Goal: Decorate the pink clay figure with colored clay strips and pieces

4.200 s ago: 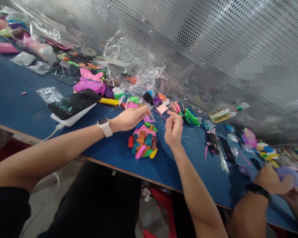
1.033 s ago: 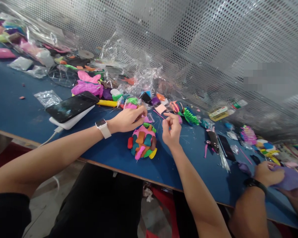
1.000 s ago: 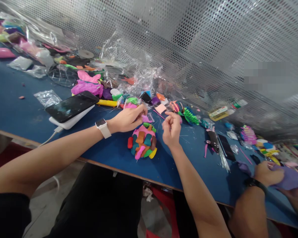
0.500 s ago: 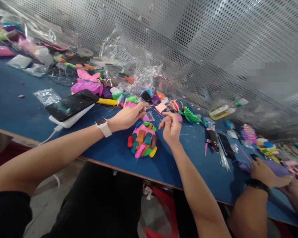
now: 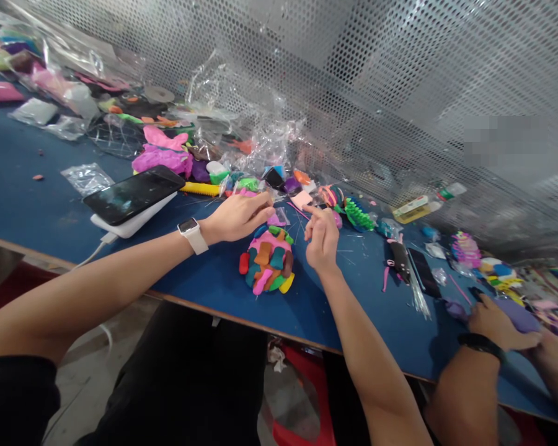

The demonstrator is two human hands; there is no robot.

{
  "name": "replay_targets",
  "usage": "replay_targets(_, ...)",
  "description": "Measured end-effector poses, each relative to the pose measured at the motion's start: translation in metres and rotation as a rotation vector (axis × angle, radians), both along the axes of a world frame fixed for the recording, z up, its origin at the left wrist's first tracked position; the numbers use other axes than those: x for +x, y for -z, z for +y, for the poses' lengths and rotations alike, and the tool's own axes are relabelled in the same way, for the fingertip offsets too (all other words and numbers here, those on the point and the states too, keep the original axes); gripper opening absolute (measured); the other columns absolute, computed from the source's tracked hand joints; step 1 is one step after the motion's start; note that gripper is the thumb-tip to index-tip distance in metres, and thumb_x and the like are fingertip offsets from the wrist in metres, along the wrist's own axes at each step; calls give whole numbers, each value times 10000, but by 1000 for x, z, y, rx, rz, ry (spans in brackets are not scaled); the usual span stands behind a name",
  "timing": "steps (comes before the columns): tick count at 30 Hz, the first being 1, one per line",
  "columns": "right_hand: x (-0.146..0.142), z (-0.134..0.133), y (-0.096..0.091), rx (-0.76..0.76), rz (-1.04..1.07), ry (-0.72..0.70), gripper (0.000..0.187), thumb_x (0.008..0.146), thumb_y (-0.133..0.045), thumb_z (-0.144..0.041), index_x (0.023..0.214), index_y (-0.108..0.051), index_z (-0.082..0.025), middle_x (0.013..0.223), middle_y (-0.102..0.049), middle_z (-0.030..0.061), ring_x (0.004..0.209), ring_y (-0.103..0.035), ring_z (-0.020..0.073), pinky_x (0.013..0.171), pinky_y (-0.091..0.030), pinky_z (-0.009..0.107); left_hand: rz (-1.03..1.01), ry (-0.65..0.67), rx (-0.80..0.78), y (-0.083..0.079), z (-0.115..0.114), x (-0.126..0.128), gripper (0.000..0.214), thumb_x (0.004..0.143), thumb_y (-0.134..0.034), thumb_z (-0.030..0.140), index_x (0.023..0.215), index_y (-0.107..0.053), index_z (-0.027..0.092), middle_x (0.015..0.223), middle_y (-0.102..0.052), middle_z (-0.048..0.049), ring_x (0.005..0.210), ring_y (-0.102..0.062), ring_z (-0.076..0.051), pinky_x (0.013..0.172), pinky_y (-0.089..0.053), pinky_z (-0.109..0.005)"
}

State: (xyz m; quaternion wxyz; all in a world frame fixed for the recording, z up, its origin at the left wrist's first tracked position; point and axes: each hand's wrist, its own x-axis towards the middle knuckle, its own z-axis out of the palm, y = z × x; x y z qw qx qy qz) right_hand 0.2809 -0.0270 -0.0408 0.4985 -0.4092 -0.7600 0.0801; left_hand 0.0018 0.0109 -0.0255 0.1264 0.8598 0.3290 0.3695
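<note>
— Since a second ago, the left hand's (image 5: 237,217) fingers look straighter, and the right hand's (image 5: 323,240) index reaches out farther.
— Gripping anything?
— Left thumb and fingers stand apart; right fingers curl beneath that index. Whether either pinches something thin, I can't tell.
— And the clay ball (image 5: 270,260)?
— Between them, nearer the blue table's (image 5: 214,275) front edge. Probably light and soft, its lumps (image 5: 263,254) easily squashed; I'd cup it low.

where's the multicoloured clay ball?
Head view, below centre: the multicoloured clay ball sits on the blue tabletop, below-right of left hand, left of right hand.
</note>
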Motion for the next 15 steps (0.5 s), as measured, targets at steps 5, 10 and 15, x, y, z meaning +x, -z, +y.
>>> replay_targets(5,-3,2,4,31,53,37,351,1255,-428,-450,1481,-657,-311,810,-562,-33,572,-556,150,582,-530,349,-47,43,17,-3,-2,-1,419,1234,-287,415,972,-557,232,781,-639,-19,657,-586,-191,691,-384,-335)
replay_targets(10,-7,7,7,58,170,-46,274,1250,-455,-401,1462,-623,-355,898,-598,-42,595,-629,109,603,-627,283,-43,12,18,-3,-1,1,428,1239,-273,425,961,-536,234,766,-617,-17,624,-551,-186,654,-353,-340)
replay_targets(15,-5,12,11,73,228,-81,277,1230,-478,-357,1481,-595,-366,1000,-657,-23,663,-691,124,653,-690,309,-10,-9,50,-2,0,2,397,1224,-302,381,955,-554,232,765,-635,-23,638,-584,-190,660,-356,-344)
